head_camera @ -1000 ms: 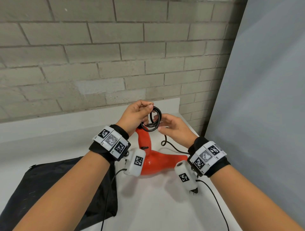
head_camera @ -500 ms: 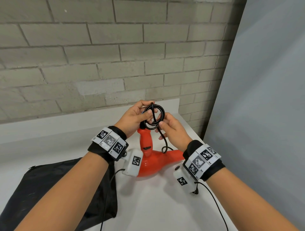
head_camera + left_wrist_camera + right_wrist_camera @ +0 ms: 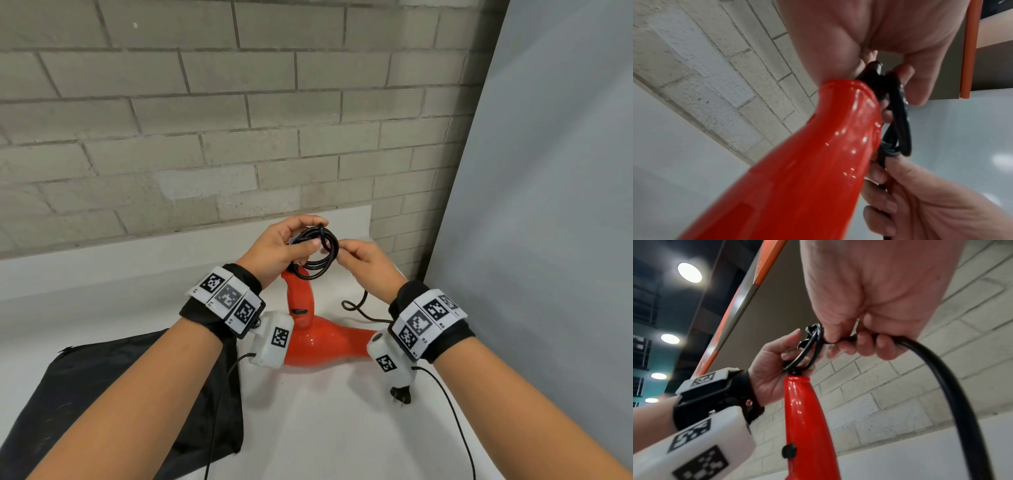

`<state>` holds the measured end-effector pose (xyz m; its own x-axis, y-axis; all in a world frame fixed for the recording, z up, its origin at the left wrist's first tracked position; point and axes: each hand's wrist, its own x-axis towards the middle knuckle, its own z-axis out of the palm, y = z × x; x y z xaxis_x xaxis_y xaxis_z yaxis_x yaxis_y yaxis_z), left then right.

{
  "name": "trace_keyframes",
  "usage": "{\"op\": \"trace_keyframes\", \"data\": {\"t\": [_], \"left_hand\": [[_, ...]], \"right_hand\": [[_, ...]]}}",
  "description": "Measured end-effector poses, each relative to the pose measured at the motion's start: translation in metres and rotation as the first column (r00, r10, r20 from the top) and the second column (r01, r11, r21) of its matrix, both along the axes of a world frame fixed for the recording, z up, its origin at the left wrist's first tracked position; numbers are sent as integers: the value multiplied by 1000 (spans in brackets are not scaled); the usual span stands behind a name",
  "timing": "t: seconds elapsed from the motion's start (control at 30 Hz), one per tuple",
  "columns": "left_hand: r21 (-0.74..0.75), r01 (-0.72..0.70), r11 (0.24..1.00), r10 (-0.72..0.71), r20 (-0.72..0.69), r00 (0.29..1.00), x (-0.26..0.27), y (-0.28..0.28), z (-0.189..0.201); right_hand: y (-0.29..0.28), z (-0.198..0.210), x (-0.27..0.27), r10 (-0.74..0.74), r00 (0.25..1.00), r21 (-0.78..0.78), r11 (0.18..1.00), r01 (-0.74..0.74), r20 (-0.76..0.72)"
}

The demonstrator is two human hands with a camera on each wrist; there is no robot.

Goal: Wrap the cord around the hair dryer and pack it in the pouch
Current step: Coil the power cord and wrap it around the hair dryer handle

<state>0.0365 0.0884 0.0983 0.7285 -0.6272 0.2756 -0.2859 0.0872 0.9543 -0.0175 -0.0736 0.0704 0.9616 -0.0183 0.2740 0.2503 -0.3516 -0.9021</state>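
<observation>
- Red glossy hair dryer [image 3: 310,337] lies on the white counter [image 3: 325,428], body down, handle pointing up toward the hands.
- Black cord [image 3: 318,251] is gathered into a small coil right at the top of the handle, above the dryer body.
- Left hand [image 3: 277,248]: fingers and thumb curled round the coil's left side, gripping it at the handle end.
- Right hand [image 3: 364,263]: fingertips pinch the coil's right side; in the right wrist view the cord runs through the curled fingers [image 3: 863,345] and arcs downward.
- Both hands are raised over the dryer, close together, with the coil between them.
- Loose cord trails down from the right hand, makes a small loop on the counter beside the barrel, and ends in the plug [image 3: 400,397] lying under the right wrist.
- Black pouch [image 3: 113,394] lies flat on the counter below the left forearm, left of the dryer; whether the two touch is hidden by the left wrist.
</observation>
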Motion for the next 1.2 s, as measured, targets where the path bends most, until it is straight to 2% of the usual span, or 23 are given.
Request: {"op": "trace_keyframes", "data": {"t": [0.13,0.2,0.37,0.43,0.6,0.77,0.93,1.07,1.2], "left_hand": [[65,-6,998,0,105,994,-3,-2,0],[31,-3,1000,1,68,998,-6,-5,1],[-54,-85,995,84,-27,996,-9,-12,4],[-50,-100,994,98,-33,995,-9,-13,4],[-6,-94,996,94,-33,995,-10,-15,5],[116,-35,993,30,43,999,-10,-14,6],[216,1,976,-29,129,991,-7,-9,7],[130,-102,986,85,125,989,-5,-11,1],[48,-194,980,190,71,979,-2,-16,-5]], "right_hand": [[-7,8,8,-197,979,-151,967,203,54],[-8,13,7,-258,962,-197,942,270,84],[-4,28,-2,-289,944,-334,884,326,157],[-3,31,-2,-315,930,-389,846,366,190],[2,40,-5,-346,894,-402,803,440,286],[14,49,-10,-319,874,-418,782,461,367],[20,51,-17,-268,890,-405,815,414,370],[14,51,-17,-246,921,-337,877,344,301],[-3,38,-19,-311,931,-366,858,361,190]]}}
